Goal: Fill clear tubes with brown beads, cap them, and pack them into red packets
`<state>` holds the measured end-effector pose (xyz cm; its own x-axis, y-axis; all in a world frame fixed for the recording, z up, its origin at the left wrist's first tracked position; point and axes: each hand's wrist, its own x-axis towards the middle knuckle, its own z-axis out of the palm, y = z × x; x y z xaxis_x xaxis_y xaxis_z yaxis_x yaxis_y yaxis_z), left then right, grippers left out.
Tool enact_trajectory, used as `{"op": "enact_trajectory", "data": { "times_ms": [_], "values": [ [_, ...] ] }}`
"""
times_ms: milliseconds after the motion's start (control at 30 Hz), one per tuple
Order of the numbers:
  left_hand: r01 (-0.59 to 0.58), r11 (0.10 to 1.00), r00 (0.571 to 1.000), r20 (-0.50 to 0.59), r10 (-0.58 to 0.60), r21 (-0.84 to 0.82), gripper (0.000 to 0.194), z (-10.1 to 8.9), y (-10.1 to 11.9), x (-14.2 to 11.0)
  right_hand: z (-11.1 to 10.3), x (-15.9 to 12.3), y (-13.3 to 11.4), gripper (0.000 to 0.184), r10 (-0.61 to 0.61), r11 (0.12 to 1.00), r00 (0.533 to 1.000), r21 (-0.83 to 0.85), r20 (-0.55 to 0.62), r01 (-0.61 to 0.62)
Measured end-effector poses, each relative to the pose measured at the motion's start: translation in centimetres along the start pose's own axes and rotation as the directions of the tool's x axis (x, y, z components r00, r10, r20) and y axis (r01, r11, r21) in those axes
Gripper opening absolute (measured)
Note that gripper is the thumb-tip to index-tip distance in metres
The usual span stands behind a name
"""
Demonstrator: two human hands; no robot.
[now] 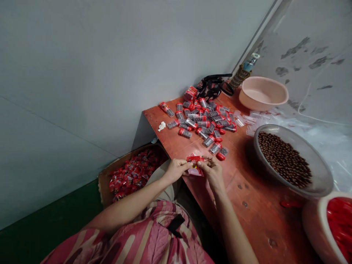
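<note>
Over the near edge of the reddish table, a small red printed plastic wrapper is pinched between the fingertips of both my hands. My left hand closes on its left side, and my right hand grips its right side. Whether anything is inside the wrapper I cannot make out. Just beyond my hands lies a loose pile of small clear tubes with red caps, filled with dark brown balls. The closest tube rests a little past my right hand.
A carton of red wrapped pieces stands below left. To the right are a bowl of brown balls, a tub of red caps, clear empty tubes and a pink basin. A dark bag sits against the wall.
</note>
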<state>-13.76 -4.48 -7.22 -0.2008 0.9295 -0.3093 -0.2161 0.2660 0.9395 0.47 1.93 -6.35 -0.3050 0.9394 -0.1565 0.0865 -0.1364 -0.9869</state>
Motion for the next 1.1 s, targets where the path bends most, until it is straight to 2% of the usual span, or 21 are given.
{"op": "enact_trajectory", "data": {
  "times_ms": [67,100,200,300,333,433,467,533,600,667,700,767,833,867,900,967,1033,1100],
  "values": [
    [0.039,0.996,0.998,-0.046,-0.042,-0.077,0.039,-0.5,-0.3,-0.1,0.3,0.4,0.9,0.031,-0.077,0.973,0.997,-0.223,-0.031,0.068],
    [0.051,0.993,0.996,-0.073,-0.058,-0.103,0.038,-0.8,-0.3,-0.2,0.4,0.5,1.3,0.03,-0.133,0.923,0.991,-0.369,-0.03,0.112],
    [0.086,0.98,0.985,-0.131,-0.11,-0.177,0.035,-1.6,-0.1,-0.4,-0.3,1.2,1.6,0.03,-0.313,0.645,0.947,-0.717,0.067,0.264],
    [0.121,0.957,0.974,-0.157,-0.166,-0.263,0.032,-1.9,0.3,-0.4,-3.0,2.5,0.4,0.026,-0.445,0.371,0.876,-0.853,0.184,0.367],
    [0.13,0.947,0.971,-0.155,-0.181,-0.292,0.031,-1.9,0.4,-0.4,-4.3,3.1,-0.2,0.029,-0.457,0.261,0.86,-0.89,0.228,0.374],
    [0.149,0.914,0.971,-0.118,-0.207,-0.378,0.029,-1.6,0.6,-0.4,-8.3,5.1,-1.4,0.041,-0.333,-0.074,0.854,-0.914,0.4,0.399],
    [0.152,0.901,0.972,-0.101,-0.21,-0.407,0.029,-1.5,0.6,-0.4,-9.4,5.8,-1.5,0.044,-0.277,-0.133,0.85,-0.894,0.447,0.427],
    [0.159,0.872,0.973,-0.076,-0.217,-0.463,0.027,-1.2,0.6,-0.4,-11.1,6.8,-1.4,0.046,-0.205,-0.17,0.84,-0.863,0.503,0.475],
    [0.172,0.839,0.968,-0.071,-0.242,-0.516,0.026,-0.9,0.7,-0.3,-12.0,7.3,-1.0,0.041,-0.195,-0.122,0.837,-0.86,0.511,0.496],
    [0.183,0.803,0.959,-0.076,-0.272,-0.567,0.024,-0.7,0.8,-0.1,-12.0,6.8,-0.7,0.031,-0.242,0.018,0.876,-0.9,0.418,0.435],
    [0.184,0.784,0.956,-0.078,-0.284,-0.593,0.024,-0.6,0.9,0.0,-11.6,6.1,-0.6,0.027,-0.26,0.138,0.905,-0.914,0.338,0.381],
    [0.178,0.745,0.953,-0.075,-0.293,-0.643,0.022,-0.5,1.0,0.3,-10.0,3.8,-0.6,0.026,-0.253,0.461,0.961,-0.859,0.114,0.223],
    [0.175,0.71,0.949,-0.076,-0.306,-0.682,0.021,-0.2,1.0,0.5,-7.4,0.7,-0.7,0.025,-0.162,0.777,0.984,-0.606,0.072,0.172],
    [0.175,0.696,0.946,-0.076,-0.315,-0.697,0.021,-0.1,1.0,0.6,-5.9,-0.9,-0.7,0.024,-0.105,0.872,0.991,-0.471,0.079,0.13],
    [0.175,0.685,0.944,-0.077,-0.32,-0.707,0.021,0.1,1.0,0.7,-4.4,-2.3,-0.7,0.024,-0.04,0.935,0.995,-0.348,0.096,0.071],
    [0.164,0.675,0.946,-0.079,-0.314,-0.719,0.021,0.5,1.1,0.7,-1.6,-4.6,-0.4,0.025,0.042,0.985,0.99,-0.174,0.136,-0.018],
    [0.149,0.674,0.956,-0.07,-0.286,-0.723,0.023,0.9,1.2,0.6,0.2,-5.7,-0.1,0.025,0.046,0.992,0.993,-0.121,0.11,-0.032],
    [0.143,0.676,0.964,-0.053,-0.261,-0.723,0.024,1.3,1.3,0.5,1.1,-6.0,0.3,0.026,0.045,0.991,0.997,-0.129,0.069,-0.035]
  ]
}}
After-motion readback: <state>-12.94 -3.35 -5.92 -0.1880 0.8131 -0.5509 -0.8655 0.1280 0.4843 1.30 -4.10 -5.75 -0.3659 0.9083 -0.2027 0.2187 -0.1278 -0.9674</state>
